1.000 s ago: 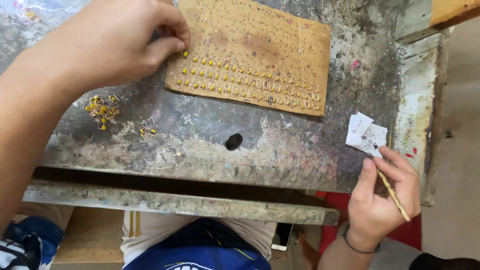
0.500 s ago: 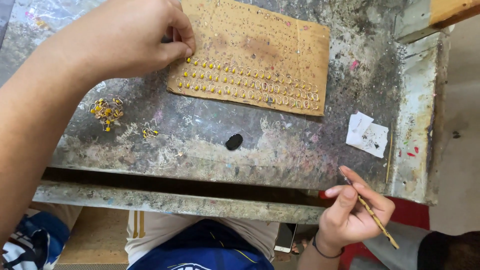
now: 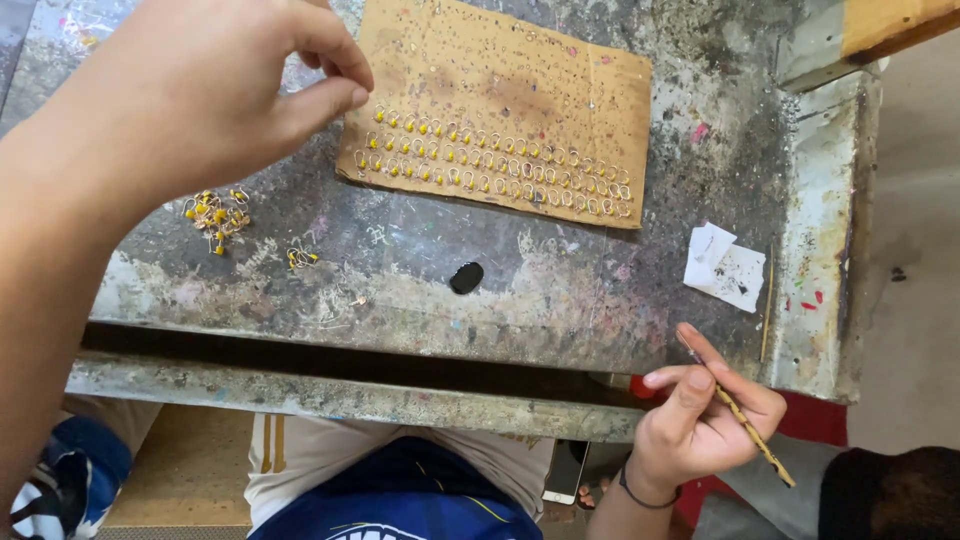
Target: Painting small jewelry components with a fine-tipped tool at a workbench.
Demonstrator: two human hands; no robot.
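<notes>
My left hand (image 3: 210, 90) hovers over the worn metal table (image 3: 560, 290), thumb and forefinger pinched close together at the left edge of a brown cardboard sheet (image 3: 520, 80); whether a tiny piece sits between them I cannot tell. Rows of small yellow-tipped wire hooks (image 3: 490, 165) stand stuck in the cardboard's lower part. A loose pile of the same hooks (image 3: 215, 212) lies on the table under my left forearm, with a few more hooks (image 3: 300, 257) beside it. My right hand (image 3: 705, 420) is below the table's front edge, holding a thin paint-speckled stick (image 3: 750, 432).
Small white paper scraps (image 3: 725, 265) lie near the table's right side. A black oval spot (image 3: 466, 277) marks the table's middle. A phone (image 3: 566, 470) rests by my lap. A wooden block (image 3: 890, 20) sits at the top right corner.
My right hand has drawn back from the white paper scraps to below the table edge, still holding the stick. My left hand lifted slightly off the cardboard's edge.
</notes>
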